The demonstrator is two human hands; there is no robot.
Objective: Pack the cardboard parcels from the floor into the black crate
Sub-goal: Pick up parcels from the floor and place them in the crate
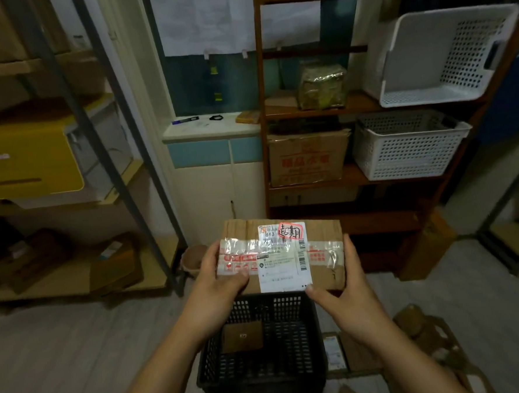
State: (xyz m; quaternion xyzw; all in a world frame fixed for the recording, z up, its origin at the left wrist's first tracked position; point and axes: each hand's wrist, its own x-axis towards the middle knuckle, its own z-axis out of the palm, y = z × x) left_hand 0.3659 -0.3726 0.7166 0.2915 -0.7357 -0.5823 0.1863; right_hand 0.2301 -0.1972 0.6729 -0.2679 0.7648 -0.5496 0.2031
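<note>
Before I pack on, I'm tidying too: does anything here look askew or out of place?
Yes: the upper white basket on the wooden rack lies tipped on its side, opening facing outward; the lower white basket sits upright. The held parcel looks intact.

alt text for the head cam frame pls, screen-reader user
A left hand and right hand grip a taped, labelled cardboard parcel above a black crate that holds one small parcel. More parcels lie on the floor right of it; shelving with white baskets stands behind.

Parcel (324,232) hides far rim of black crate (264,387); label (284,267) print unreadable
</note>
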